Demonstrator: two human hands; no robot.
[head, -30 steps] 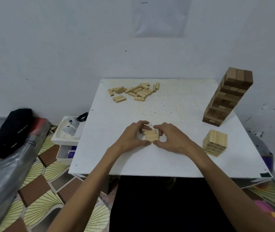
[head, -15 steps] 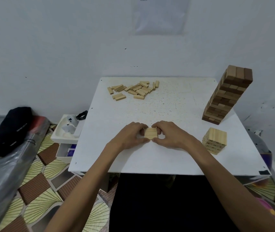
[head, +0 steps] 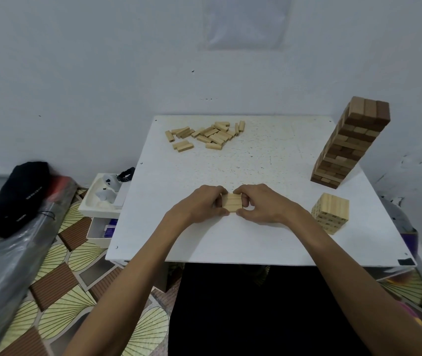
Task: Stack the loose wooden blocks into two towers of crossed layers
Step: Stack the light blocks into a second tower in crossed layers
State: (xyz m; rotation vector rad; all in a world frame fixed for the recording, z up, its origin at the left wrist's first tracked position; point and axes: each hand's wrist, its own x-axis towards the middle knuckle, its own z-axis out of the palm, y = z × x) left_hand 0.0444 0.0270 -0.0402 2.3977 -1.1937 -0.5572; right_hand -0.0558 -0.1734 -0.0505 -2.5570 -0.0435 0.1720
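At the far left of the frame we see a black cap lying on a clear plastic sheet. Right of it, a white tray sits against the left edge of the white table. On the upper left part of the tabletop lies a scatter of loose wooden blocks. At centre frame, the left hand curls its fingers and thumb round the left side of a layer of three pale blocks laid side by side. The right hand pinches the same layer from its right side. We cannot tell whether more blocks lie beneath it. Further right, near the table's right edge, stands a short pale tower. Above it in the frame, a tall darker tower rises toward the upper right.
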